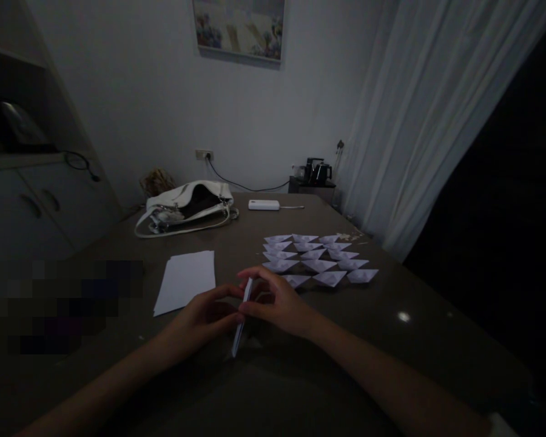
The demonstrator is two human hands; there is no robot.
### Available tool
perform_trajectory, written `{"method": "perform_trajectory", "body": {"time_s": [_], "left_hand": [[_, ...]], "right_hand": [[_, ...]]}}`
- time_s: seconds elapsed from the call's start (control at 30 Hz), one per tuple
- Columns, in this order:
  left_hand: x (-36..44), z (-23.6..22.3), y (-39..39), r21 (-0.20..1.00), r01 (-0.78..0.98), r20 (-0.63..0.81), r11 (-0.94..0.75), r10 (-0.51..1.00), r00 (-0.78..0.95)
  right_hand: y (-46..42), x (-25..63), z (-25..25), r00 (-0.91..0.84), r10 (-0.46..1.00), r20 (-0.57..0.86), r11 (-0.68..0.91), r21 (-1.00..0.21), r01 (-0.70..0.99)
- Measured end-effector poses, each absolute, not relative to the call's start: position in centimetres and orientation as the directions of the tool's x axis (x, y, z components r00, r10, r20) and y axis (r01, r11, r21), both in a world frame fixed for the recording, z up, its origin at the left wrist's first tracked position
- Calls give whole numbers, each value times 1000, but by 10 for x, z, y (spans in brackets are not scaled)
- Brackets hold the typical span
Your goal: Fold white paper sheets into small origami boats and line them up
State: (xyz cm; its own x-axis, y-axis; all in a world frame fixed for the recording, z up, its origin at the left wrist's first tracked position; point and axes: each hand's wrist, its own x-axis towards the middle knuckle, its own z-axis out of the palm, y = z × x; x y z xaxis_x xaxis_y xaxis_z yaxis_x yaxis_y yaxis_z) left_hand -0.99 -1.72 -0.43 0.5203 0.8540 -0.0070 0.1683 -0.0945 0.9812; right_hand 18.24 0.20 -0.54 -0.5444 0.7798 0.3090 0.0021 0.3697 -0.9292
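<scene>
Between my two hands a folded piece of white paper (238, 340) is held on edge, slanting toward me, its lower end close to the table. My left hand (209, 315) pinches it from the left, thumb and fingers at its middle. From the other side my right hand (277, 303) grips its upper part, fingertips at the top edge and thumb lower down. Several folded white paper boats (330, 278) stand in rows just beyond my right hand. A stack of white paper sheets (186, 279) lies past my left hand.
A white handbag (188, 203) sits at the far left of the dark table (273, 388). Beside it lies a white power bank (264, 205) with a short cable. Small paper scraps (348, 235) lie behind the boats. A white curtain (404, 121) hangs along the right side.
</scene>
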Motion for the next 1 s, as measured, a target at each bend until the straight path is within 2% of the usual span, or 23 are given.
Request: {"method": "perform_trajectory", "body": {"time_s": [0.3, 0.43, 0.57, 0.83, 1.0], "left_hand": [[-9, -2, -20, 984, 122, 43, -126, 850, 526], [-11, 0, -19, 956, 214, 81, -203, 877, 473], [-9, 1, -20, 909, 291, 123, -299, 859, 497], [-8, -2, -23, 738, 493, 205, -460, 850, 486], [-8, 1, -23, 707, 505, 255, -496, 844, 473]], "right_hand": [[3, 183, -4, -542, 761, 357, 445, -895, 36], [3, 183, -6, -498, 780, 380, 489, -866, 106], [7, 182, -17, -461, 819, 341, 450, -881, 148], [10, 179, -21, -397, 855, 334, 377, -926, 33], [9, 180, -17, -383, 870, 311, 361, -930, 64]]}}
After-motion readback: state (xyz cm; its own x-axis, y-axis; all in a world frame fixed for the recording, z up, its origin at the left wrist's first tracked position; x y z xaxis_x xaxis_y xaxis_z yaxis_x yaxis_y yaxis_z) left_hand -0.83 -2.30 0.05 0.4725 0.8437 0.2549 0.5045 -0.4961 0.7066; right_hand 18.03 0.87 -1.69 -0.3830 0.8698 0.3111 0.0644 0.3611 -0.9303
